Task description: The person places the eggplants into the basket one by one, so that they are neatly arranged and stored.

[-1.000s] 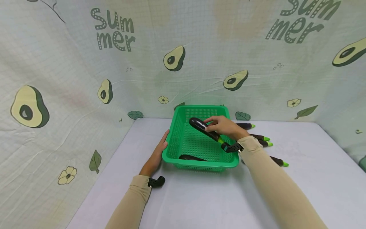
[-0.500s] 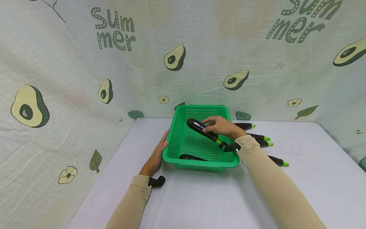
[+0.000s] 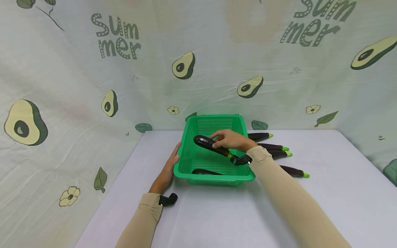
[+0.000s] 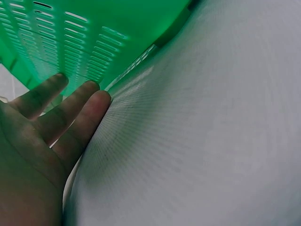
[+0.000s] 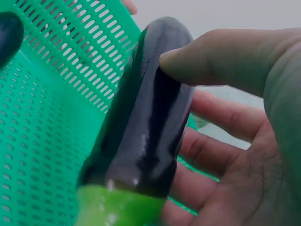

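Eggplant [image 3: 206,143], pinched in the right hand [image 3: 233,140] above the basket [image 3: 215,178], is best lowered gently before loosening, with the outstretched left hand [image 3: 168,169] bracing the basket.

Wears plain beige long sleeves [image 3: 285,193], lower left-centre and lower right of head view. Black perforated wrist cameras [image 3: 241,160], one per cuff.
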The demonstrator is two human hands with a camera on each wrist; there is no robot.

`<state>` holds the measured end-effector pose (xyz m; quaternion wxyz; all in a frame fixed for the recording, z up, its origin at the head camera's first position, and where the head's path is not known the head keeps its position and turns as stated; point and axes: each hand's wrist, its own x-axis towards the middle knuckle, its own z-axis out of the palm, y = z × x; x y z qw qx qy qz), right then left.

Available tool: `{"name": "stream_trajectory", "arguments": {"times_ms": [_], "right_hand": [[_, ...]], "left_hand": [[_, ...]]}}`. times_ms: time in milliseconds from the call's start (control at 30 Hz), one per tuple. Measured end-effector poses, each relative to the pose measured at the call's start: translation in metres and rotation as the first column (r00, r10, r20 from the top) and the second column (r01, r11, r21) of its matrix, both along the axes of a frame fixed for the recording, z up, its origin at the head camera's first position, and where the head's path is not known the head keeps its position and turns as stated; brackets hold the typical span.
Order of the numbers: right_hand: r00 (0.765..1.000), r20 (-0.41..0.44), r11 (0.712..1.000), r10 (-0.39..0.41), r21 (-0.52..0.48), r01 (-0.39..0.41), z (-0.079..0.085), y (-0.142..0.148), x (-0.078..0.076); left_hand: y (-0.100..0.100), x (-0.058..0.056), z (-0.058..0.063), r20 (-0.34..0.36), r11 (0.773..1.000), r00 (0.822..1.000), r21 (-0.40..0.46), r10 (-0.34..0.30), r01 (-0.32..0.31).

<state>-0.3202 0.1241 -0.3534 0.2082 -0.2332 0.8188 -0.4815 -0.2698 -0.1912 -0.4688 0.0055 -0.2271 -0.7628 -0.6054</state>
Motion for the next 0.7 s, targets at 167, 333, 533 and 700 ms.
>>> {"name": "stream_trajectory", "arguments": {"times_ms": [167, 333, 533, 700], "right_hand": [[1.0, -0.006, 1.0, 0.001, 0.027, -0.001, -0.001, -0.005, 0.0], [0.999, -0.031, 0.997, 0.039, 0.065, -0.037, -0.003, -0.007, 0.0], [0.995, -0.061, 0.991, 0.076, 0.114, -0.069, -0.006, -0.01, -0.002], [0.992, -0.084, 0.984, 0.097, 0.156, -0.083, -0.013, -0.013, -0.002]], "left_hand": [[-0.001, 0.003, 0.003, 0.01, 1.0, 1.0, -0.004, -0.005, 0.005], [0.0, 0.003, 0.003, 0.002, 1.0, 1.0, 0.004, -0.016, 0.016], [0.0, 0.001, 0.004, -0.011, 1.0, 1.0, 0.003, -0.018, 0.018], [-0.001, 0.001, 0.003, -0.006, 1.0, 1.0, -0.007, -0.02, 0.019]]}}
